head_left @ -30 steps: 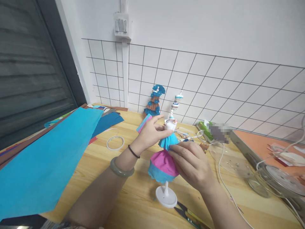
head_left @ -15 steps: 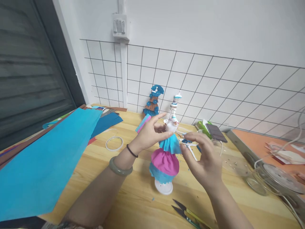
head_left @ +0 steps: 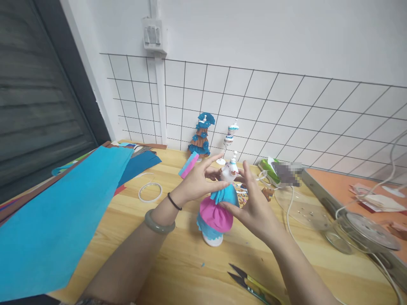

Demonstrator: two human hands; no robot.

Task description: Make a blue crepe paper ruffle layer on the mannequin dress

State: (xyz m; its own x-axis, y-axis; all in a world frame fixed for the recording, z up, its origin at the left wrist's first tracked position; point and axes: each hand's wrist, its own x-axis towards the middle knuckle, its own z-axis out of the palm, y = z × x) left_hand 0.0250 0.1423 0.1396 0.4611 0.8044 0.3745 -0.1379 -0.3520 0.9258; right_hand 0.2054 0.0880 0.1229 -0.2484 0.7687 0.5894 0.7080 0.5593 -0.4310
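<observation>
A figure (head_left: 229, 171) with a white bead-topped body wears tiers of crepe paper and stands on a white round base (head_left: 213, 240). My left hand (head_left: 203, 178) curls round its body from the left, thumb across the front at the top edge of the blue crepe-paper skirt (head_left: 225, 194). My right hand (head_left: 254, 207) reaches round from the right. Its thumb lies on the blue paper just above the puffed pink tier (head_left: 216, 215), and its fingers go behind, partly hidden. A pair of thread snips (head_left: 251, 286) lies in front of the figure.
Blue crepe-paper sheets (head_left: 73, 212) lie on the left beside a roll of white tape (head_left: 150, 192). Behind stand a blue-and-brown paper-dressed figure (head_left: 200, 140) and a white ornament (head_left: 229, 137). A cable (head_left: 290, 212), clear plastic containers and an orange-topped tray (head_left: 330, 182) are on the right.
My right hand has moved left and closed onto the blue skirt, from which it stood slightly apart. The blue paper now wraps closer round the figure. My left hand keeps its hold.
</observation>
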